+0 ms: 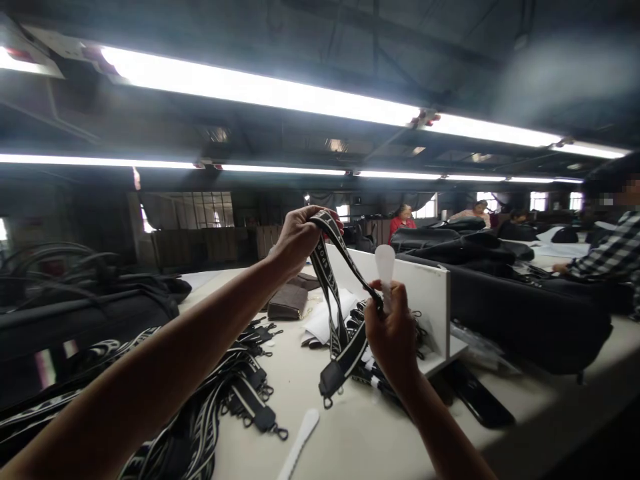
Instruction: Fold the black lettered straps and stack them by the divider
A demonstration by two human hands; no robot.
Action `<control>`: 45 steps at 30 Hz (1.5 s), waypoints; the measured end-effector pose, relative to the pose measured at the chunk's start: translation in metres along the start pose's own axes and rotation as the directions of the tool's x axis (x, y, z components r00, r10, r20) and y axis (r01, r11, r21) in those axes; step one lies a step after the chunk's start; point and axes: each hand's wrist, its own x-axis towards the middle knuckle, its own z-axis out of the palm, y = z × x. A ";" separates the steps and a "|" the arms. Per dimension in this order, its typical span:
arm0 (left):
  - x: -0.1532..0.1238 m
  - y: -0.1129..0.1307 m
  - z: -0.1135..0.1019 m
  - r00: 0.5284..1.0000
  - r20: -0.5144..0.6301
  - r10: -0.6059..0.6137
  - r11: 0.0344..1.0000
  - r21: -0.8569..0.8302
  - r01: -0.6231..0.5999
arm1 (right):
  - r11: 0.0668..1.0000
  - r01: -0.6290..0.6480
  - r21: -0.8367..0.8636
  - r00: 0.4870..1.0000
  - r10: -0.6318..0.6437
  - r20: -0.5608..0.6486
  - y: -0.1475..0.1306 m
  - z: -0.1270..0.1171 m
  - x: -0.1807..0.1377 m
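Note:
My left hand [296, 239] is raised and closed round the upper loop of a black-and-white woven strap [334, 280]. The strap runs down to my right hand [393, 330], which pinches it lower down together with a thin white plastic tool [385, 267] that sticks up above the fingers. The strap's black end tab with a metal clip [331, 383] hangs just above the light table [350, 433]. A heap of similar straps [220, 393] lies under my left forearm.
A white spatula-like tool [300, 443] lies on the table near the front. A white divider board [425, 287] stands behind my right hand, a brown pouch [287, 303] beside it. Black bags [525, 313] fill the right side; a person's checked sleeve [607, 257] and seated workers lie beyond.

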 end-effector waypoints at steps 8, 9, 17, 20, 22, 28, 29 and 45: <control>0.001 0.013 0.005 0.992 0.049 -0.118 0.959 -0.254 0.127 | 0.978 0.197 -0.067 0.966 -0.182 0.181 0.029 0.020 -0.035; 0.000 0.015 0.007 0.987 0.064 -0.144 0.955 -0.251 0.156 | 0.979 0.191 -0.065 0.964 -0.175 0.199 0.031 0.022 -0.039; -0.001 0.029 0.023 0.979 0.142 -0.149 0.981 -0.105 0.165 | 0.962 -0.243 0.123 0.947 0.208 0.245 0.039 0.024 -0.053; 0.001 0.030 0.028 0.956 0.189 -0.224 0.957 -0.143 0.253 | 0.843 -0.476 0.251 0.808 0.307 0.503 0.038 0.025 -0.063; 0.000 0.028 0.030 0.934 0.210 -0.288 0.944 -0.105 0.314 | 0.831 -0.495 0.254 0.765 0.277 0.582 0.038 0.026 -0.071; -0.007 0.018 0.029 0.905 0.228 -0.360 0.931 0.024 0.365 | 0.790 -0.543 0.286 0.691 0.227 0.686 0.037 0.024 -0.085; -0.007 0.016 0.028 0.910 0.206 -0.360 0.929 -0.006 0.369 | 0.714 -0.623 0.320 0.645 0.238 0.726 0.035 0.024 -0.087; 0.015 -0.012 0.022 0.909 -0.234 -0.346 0.918 -0.285 0.276 | 0.864 -0.480 0.152 0.795 0.356 0.490 0.012 0.031 -0.129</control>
